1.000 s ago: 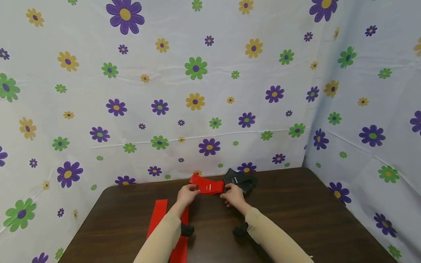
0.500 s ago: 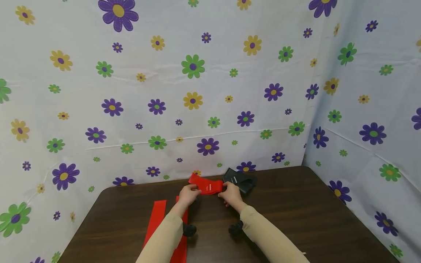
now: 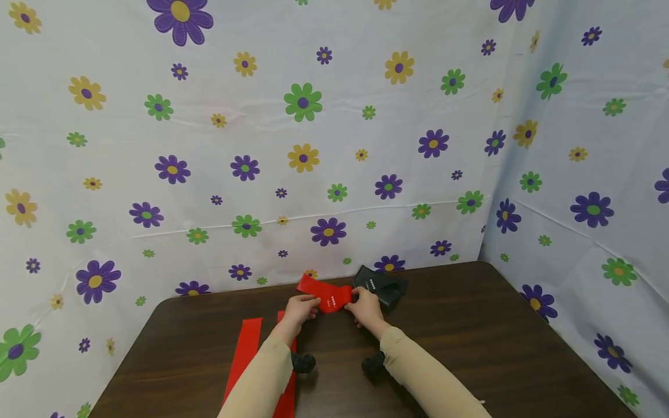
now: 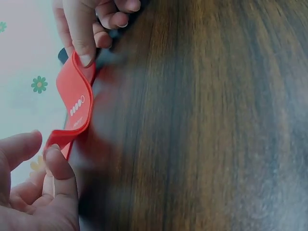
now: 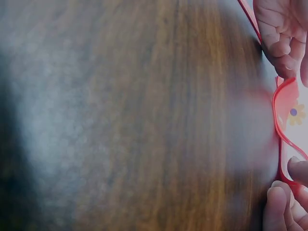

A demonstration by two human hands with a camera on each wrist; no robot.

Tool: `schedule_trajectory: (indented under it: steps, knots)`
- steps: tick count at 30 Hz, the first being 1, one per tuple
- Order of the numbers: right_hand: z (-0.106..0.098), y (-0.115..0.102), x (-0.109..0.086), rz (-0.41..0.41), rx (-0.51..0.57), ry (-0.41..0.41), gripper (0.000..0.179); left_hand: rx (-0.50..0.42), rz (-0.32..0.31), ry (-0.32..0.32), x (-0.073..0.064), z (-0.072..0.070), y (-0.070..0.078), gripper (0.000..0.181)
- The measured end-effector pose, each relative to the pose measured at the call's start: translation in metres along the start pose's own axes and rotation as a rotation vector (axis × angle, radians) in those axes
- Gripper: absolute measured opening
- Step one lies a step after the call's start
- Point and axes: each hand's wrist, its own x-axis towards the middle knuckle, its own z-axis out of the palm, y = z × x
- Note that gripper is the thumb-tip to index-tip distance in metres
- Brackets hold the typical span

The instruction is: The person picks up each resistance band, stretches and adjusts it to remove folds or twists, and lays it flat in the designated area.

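A red resistance band (image 3: 329, 296) with white dots and lettering lies near the table's back edge, its middle buckled into a curve. My left hand (image 3: 299, 310) pinches its left part; in the left wrist view the left fingers (image 4: 60, 168) are at the band's lower end. At the right end my right hand (image 3: 367, 307) pinches the band between thumb and fingers, also seen as the right hand (image 5: 288, 202) in the right wrist view. Just beyond the right hand rests a black resistance band (image 3: 384, 285), folded over itself.
Two long red strips (image 3: 244, 354) lie flat on the dark wooden table (image 3: 470, 337), partly under the left forearm. A flowered cloth (image 3: 235, 197) hangs behind the table and along its right side. Both wrists carry black devices (image 3: 303, 363).
My hands have drawn slightly closer together, and the red band between them has gone from nearly straight to curved. The head view has shifted a little. The black band stays put.
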Motion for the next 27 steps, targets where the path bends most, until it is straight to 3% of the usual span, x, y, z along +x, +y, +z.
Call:
schedule_trajectory:
  steps: [6, 12, 19, 27]
  knots:
    - [0.002, 0.001, 0.001, 0.009, -0.008, 0.004, 0.041, 0.055, 0.006, 0.049, -0.004, 0.001, 0.003, 0.02]
    - [0.005, 0.002, 0.004, -0.008, -0.015, 0.016, 0.041, 0.125, 0.039, 0.076, -0.003, -0.003, 0.005, 0.02]
    - [0.01, -0.003, 0.003, -0.045, -0.005, 0.026, 0.038, 0.083, 0.073, 0.097, -0.004, -0.012, 0.007, 0.021]
    - [0.01, -0.004, 0.006, -0.059, 0.032, 0.069, 0.035, 0.016, 0.204, 0.056, -0.007, -0.01, 0.026, 0.031]
